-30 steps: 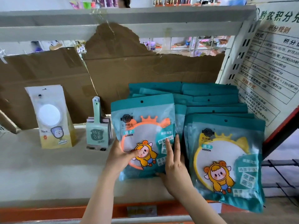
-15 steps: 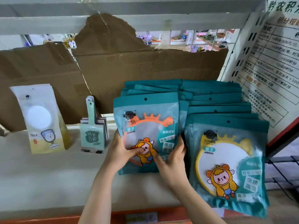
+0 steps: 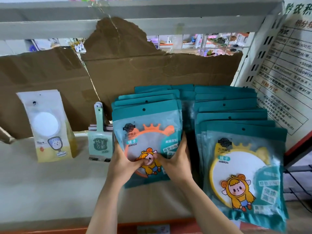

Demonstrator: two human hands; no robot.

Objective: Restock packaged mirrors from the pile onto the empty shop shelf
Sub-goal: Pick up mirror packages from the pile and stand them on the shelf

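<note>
Hands both on one pack: left hand (image 3: 125,166) grips the left edge of the orange-rimmed mirror pack (image 3: 148,132), right hand (image 3: 177,164) grips its right edge, thumbs meeting on the front over the cartoon figure. Pack stands near upright, long axis vertical, hang-hole up, directly ahead between the hands, neither nearer. It fronts the left row (image 3: 145,100) of teal packs, backed by cardboard (image 3: 152,70). Right row, fronted by the yellow-rimmed mirror pack (image 3: 243,166), sits just beside, dark gap between. Shelf (image 3: 50,191) carries both rows; each visible bag holds one round mirror. Likely step: squaring the pack against its row.
</note>
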